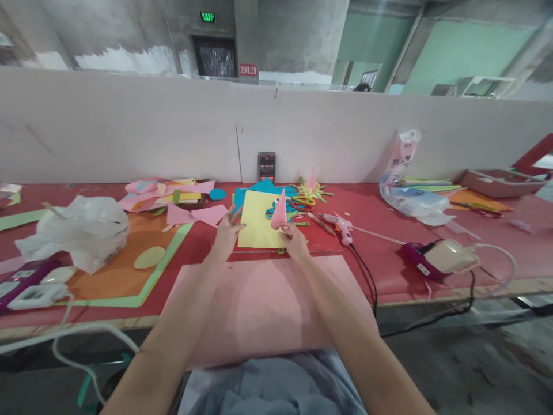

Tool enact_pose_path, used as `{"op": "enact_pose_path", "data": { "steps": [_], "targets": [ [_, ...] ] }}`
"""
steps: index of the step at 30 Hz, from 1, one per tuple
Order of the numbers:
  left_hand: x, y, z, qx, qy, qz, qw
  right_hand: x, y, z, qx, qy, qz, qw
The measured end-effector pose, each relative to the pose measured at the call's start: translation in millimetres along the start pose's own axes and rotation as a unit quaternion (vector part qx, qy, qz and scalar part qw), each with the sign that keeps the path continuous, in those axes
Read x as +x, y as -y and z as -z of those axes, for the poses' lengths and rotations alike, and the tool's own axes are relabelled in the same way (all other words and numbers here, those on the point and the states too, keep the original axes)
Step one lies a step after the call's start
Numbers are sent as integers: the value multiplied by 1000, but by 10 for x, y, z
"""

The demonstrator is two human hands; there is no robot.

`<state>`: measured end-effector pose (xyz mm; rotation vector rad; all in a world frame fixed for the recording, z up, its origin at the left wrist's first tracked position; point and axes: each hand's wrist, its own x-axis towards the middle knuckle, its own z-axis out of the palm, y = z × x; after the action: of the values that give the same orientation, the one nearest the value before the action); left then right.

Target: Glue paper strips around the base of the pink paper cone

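Note:
My right hand [295,241] pinches a pink paper cone [279,213] near its wide lower end, its tip pointing up. Behind the cone lies a yellow sheet [254,222], with blue paper [265,185] under its far edge. At the sheet's left edge is my left hand [228,233], fingers apart and holding nothing; whether it touches the sheet I cannot tell. Just beyond the cone are scissors with yellow handles [305,201], partly hidden among green scraps. A pink glue gun [342,226] lies to the right of my right hand.
A large pink sheet [268,311] spans the table's front edge. Left are pink cut pieces [196,214], a crumpled plastic bag [84,227] and orange paper [108,271]. A power strip [423,259] with cords, a plastic package [401,178] and a box [503,181] stand right. A white partition [129,127] runs behind.

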<state>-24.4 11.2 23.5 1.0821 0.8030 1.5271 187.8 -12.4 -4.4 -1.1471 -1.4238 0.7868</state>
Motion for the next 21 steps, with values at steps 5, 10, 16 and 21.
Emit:
{"op": "enact_pose_path", "data": {
  "steps": [5,10,16,21],
  "targets": [
    [-48,26,29,100,76,152,980,13,17,37,-2,-40,-8,999],
    [-113,16,-18,99,56,172,979,28,81,82,25,-62,-34,997],
    [-138,3,-110,72,37,167,983,35,76,104,-5,-8,-74,997],
    [-141,-5,-131,65,33,164,984,13,127,93,28,16,-71,997]
  ]
}}
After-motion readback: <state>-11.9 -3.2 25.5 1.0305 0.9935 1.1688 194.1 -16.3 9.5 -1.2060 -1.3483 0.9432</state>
